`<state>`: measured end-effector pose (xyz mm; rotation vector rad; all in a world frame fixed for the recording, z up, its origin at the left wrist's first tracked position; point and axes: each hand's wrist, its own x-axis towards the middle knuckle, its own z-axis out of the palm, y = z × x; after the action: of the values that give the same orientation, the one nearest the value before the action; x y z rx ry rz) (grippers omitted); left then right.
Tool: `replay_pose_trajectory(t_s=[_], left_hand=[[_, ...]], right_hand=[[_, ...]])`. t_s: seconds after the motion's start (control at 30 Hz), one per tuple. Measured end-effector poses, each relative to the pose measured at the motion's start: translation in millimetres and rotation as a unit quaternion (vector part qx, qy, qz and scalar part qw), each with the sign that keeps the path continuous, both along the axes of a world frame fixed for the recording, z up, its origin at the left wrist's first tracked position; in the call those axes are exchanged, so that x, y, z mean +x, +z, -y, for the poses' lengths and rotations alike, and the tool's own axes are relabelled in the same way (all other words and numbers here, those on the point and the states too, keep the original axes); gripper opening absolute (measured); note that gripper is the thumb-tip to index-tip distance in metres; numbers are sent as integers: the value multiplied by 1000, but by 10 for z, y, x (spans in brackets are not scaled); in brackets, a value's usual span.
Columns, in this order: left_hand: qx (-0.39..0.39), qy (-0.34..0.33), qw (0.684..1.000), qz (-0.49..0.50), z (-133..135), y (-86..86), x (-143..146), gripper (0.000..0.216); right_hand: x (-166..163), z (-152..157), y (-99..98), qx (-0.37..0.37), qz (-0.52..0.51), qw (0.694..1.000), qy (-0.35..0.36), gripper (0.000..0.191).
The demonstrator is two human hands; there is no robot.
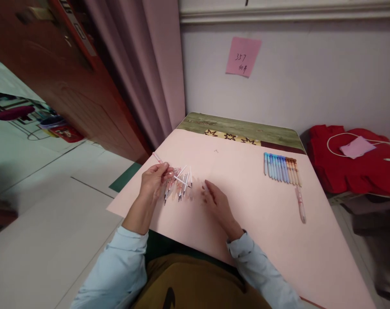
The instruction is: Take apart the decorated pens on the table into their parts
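Observation:
My left hand [154, 176] is closed in a pinch on a pen [157, 158]. Its pinkish barrel sticks out at the upper left, and a thin white refill [182, 181] extends from the fingers on the other side. Below and beside this hand lies a loose pile of white refills with dark tips [184, 185] and clear, pinkish pen parts [173, 189]. My right hand [217, 201] hovers low over the table, right of the pile, with its fingers curled together. Something pale and see-through shows at its fingertips, too blurred to name.
A row of blue, purple and brown-topped pens [280, 168] lies at the right of the pink-covered table [246, 240]. One pinkish pen [300, 205] lies just below it. Red cloth [359, 167] with a white cable is beyond the right edge. A wooden door [75, 86] stands left.

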<state>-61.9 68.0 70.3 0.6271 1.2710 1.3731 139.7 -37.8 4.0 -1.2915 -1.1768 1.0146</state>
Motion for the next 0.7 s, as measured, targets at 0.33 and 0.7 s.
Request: replay_pose_trajectory(t_s=[0.33, 0.7], left_hand=[[-9, -54, 994, -96, -49, -85, 89, 23], [-73, -228, 680, -693, 218, -15, -94, 30]], right_hand=[[-31, 42, -31, 23, 14, 1000, -16, 44], [59, 20, -14, -7, 31, 997, -63, 36]])
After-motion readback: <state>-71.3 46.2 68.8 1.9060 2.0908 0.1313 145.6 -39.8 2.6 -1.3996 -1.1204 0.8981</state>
